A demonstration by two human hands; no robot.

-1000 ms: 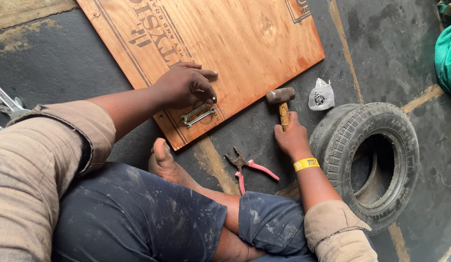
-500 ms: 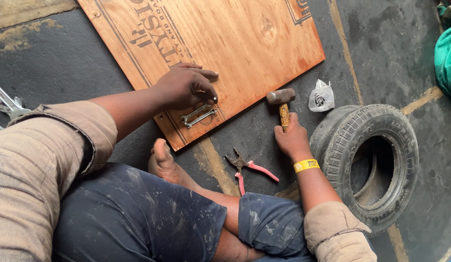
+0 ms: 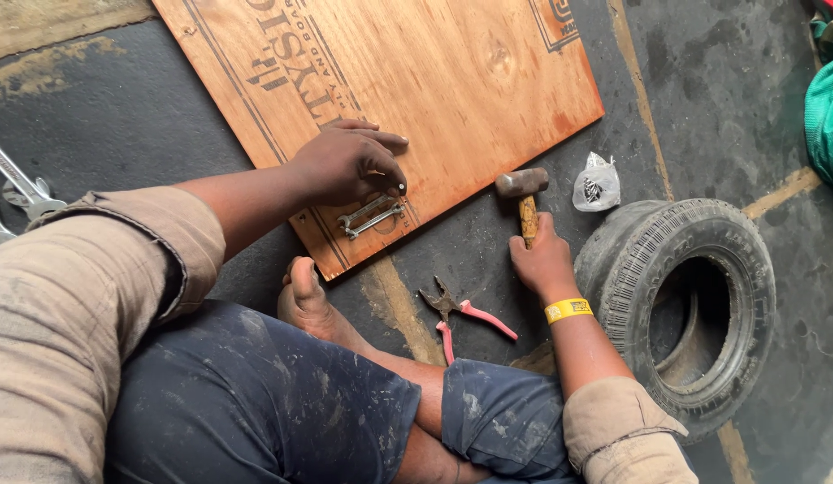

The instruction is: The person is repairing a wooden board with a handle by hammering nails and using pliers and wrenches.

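A reddish plywood board (image 3: 434,81) with dark printed markings lies flat on the dark floor. Near its front corner sits a small metal bracket (image 3: 372,217). My left hand (image 3: 349,166) rests on the board just above the bracket, fingers bent, fingertips pressing down beside it. My right hand (image 3: 544,260) grips the wooden handle of a hammer (image 3: 524,193), whose steel head rests on the floor just off the board's edge. A yellow band circles my right wrist. My bare foot (image 3: 304,300) lies by the board's corner.
Pink-handled pliers (image 3: 461,318) lie on the floor between my foot and right hand. A small clear bag of metal bits (image 3: 596,184) sits beside a small tyre (image 3: 694,305) at the right. Spanners (image 3: 17,188) lie at the far left; green cloth (image 3: 827,116) at the right edge.
Nothing has visibly moved; both hands keep the same places on the board and the hammer.
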